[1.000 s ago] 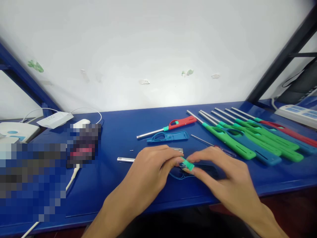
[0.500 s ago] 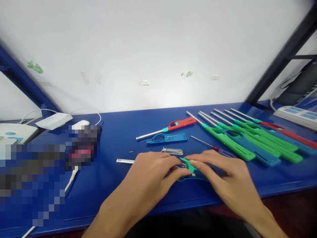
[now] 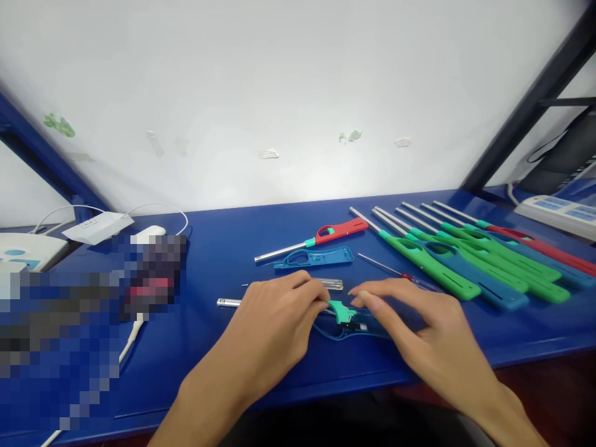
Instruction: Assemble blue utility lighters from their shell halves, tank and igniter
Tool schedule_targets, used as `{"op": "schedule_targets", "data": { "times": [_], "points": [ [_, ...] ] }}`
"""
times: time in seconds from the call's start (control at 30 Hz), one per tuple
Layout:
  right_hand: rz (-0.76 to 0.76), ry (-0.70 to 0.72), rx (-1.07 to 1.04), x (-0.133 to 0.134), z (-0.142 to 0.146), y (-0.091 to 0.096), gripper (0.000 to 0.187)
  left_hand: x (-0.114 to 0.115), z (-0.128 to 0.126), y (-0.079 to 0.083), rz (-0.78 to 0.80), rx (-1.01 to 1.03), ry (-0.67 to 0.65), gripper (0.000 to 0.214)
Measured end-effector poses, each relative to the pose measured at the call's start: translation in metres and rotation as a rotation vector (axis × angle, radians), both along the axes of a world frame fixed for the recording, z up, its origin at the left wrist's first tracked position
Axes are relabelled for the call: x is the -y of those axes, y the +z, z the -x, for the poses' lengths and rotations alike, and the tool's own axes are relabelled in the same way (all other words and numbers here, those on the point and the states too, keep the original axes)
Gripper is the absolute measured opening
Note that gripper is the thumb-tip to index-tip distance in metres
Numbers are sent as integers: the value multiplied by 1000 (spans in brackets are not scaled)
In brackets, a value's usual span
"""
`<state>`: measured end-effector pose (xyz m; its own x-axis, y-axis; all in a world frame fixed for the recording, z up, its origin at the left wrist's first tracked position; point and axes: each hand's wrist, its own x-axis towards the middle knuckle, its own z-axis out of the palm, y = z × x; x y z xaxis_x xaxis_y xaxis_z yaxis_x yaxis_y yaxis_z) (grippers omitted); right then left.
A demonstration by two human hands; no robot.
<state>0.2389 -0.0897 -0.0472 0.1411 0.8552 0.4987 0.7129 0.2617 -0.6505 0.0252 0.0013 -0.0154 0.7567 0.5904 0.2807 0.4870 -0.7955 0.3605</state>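
Note:
A blue lighter half-shell lies under my hands, with a metal tube out to the left. In it sits a green trigger piece, beside a small black and silver part. My left hand is closed, its thumb and fingers pinching at the trigger's left end; the exact grip is hidden. Just right of the trigger, my right hand has loosely bent fingers with nothing visible between them. Behind my left fingers lies a clear fuel tank, partly covered.
Behind lie a red-handled lighter, a blue half-shell and a screwdriver. A small screw is left of my hand. Several long lighters fan out at right. Cables and a blurred-out object are at left.
My right thumb and fingers have come off the green trigger piece and moved slightly back. My left fingers shifted up and left, uncovering more of the trigger and the black part.

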Motion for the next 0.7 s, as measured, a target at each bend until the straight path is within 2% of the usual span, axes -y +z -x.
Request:
{"op": "schedule_targets", "data": {
  "times": [0.1,0.27,0.43,0.7],
  "points": [
    [-56,60,122,2,-2,1,8,-2,3,2,-14,-68,19,20],
    [17,152,249,7,-9,-5,3,-4,1,-2,-8,-139,22,24],
    [3,195,235,7,-13,-14,6,-2,0,-2,-26,-160,14,20],
    [10,211,202,5,-14,-15,4,-6,2,-4,-43,-95,-38,26]
  ]
}}
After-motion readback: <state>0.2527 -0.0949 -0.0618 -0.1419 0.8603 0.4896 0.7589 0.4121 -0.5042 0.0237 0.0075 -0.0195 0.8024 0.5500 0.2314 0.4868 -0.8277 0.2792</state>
